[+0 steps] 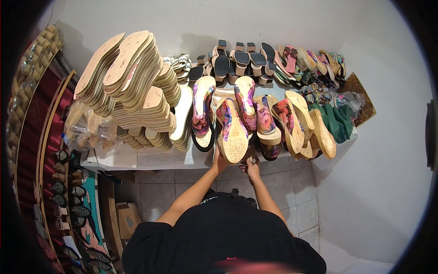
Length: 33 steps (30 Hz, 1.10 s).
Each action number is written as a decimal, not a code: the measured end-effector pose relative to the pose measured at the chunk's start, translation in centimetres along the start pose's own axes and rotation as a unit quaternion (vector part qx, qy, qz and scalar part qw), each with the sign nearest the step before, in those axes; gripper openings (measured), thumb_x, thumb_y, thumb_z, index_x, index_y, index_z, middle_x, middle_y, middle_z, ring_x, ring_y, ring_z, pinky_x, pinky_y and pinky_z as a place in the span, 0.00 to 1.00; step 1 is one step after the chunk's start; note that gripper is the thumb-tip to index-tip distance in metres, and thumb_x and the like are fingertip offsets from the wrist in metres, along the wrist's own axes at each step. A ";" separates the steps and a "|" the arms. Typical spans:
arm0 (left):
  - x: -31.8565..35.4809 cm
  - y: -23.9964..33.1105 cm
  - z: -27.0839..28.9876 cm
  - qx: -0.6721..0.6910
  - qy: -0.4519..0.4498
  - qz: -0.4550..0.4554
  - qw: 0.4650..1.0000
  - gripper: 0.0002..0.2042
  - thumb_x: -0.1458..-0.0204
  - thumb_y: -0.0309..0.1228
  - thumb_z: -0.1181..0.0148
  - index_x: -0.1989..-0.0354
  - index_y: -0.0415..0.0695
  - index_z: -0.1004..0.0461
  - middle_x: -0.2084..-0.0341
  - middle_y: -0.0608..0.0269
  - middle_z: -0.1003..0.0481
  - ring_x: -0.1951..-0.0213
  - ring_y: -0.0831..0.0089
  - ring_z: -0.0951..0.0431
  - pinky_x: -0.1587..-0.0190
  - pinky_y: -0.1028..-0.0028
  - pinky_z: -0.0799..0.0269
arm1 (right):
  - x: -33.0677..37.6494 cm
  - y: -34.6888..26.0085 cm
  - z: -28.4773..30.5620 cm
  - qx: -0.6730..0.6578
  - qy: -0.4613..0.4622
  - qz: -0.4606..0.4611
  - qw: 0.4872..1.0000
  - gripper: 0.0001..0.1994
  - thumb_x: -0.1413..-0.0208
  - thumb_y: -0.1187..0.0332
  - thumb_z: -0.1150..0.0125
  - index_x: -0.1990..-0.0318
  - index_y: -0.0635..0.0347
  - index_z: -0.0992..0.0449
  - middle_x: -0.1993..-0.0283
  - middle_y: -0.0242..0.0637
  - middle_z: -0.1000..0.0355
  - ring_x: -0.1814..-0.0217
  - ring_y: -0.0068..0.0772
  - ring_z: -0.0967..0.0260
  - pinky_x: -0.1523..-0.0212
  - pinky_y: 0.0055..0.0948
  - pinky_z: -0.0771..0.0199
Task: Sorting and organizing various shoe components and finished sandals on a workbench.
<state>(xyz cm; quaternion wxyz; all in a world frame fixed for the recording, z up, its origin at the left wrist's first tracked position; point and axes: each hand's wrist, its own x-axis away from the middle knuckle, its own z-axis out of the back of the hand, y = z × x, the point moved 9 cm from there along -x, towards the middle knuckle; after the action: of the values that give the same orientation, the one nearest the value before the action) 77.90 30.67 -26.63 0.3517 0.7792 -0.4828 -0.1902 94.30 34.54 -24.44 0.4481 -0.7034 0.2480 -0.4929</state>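
Note:
At the front edge of the table, my left hand grips a floral-strapped sandal by its lower left side. The sandal is tilted, with its tan sole facing up and its rounded end toward me. Just right of it, my right hand has its fingers curled beneath the table edge's row of shoes; what they hold is too small to make out. Floral sandals flank the held one: one with a dark rim on the left, another behind, and a third on the right.
Tall stacks of tan soles stand on the table's left. Black-soled heeled sandals line the wall, with green sandals at the right end. A shoe rack and an open cardboard box are at the left below the table.

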 end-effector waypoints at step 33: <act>3.2 6.8 -5.9 -0.312 0.070 -0.154 0.935 0.41 0.62 0.23 0.39 0.43 0.41 0.64 0.48 0.57 0.47 0.47 0.68 0.44 0.46 0.72 0.46 | -0.8 -0.9 -0.7 0.136 -0.084 -0.073 0.984 0.16 0.48 0.64 0.58 0.53 0.59 0.43 0.62 0.40 0.32 0.67 0.32 0.30 0.69 0.29 0.33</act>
<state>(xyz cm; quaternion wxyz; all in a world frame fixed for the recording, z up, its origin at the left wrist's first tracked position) 78.97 28.02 -17.51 0.5765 0.7061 -0.2476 -0.3283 93.25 35.27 -23.96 0.5221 -0.6906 0.0883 -0.4926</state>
